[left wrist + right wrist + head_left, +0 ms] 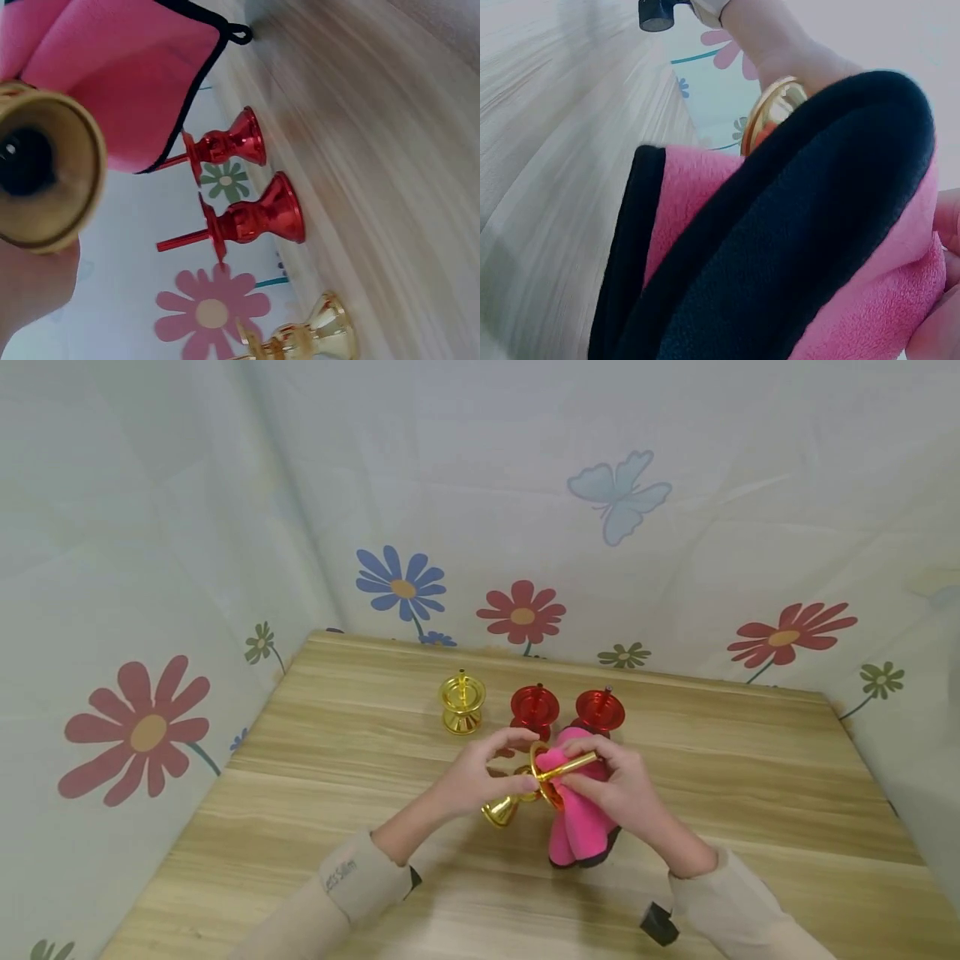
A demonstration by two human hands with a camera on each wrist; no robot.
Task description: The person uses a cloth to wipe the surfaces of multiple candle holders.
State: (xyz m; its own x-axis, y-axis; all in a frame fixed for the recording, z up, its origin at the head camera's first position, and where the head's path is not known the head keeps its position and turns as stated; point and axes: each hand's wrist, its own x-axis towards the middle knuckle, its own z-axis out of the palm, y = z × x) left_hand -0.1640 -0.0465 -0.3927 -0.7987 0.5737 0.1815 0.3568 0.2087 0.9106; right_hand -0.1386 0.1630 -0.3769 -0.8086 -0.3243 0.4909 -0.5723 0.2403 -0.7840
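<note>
My left hand (467,782) grips a shiny gold candle holder (501,812) by its dish and body, tilted on its side above the table. Its thin stem points to the right, and its flared, hollow base faces the left wrist camera. A pink cloth (583,828) with black edging hangs from my right hand (624,783), whose thumb and fingers pinch it against the dish beside the stem. From the right wrist view, the folded cloth (682,202) hides most of the holder. Part of the gold dish (778,112) shows behind it.
Beyond my hands, a second gold candle holder (462,706) stands upright, with two red ones (536,703) (600,710) to its right. The wood-grain table (360,718) meets a flowered curtain (465,485) at the back and sides.
</note>
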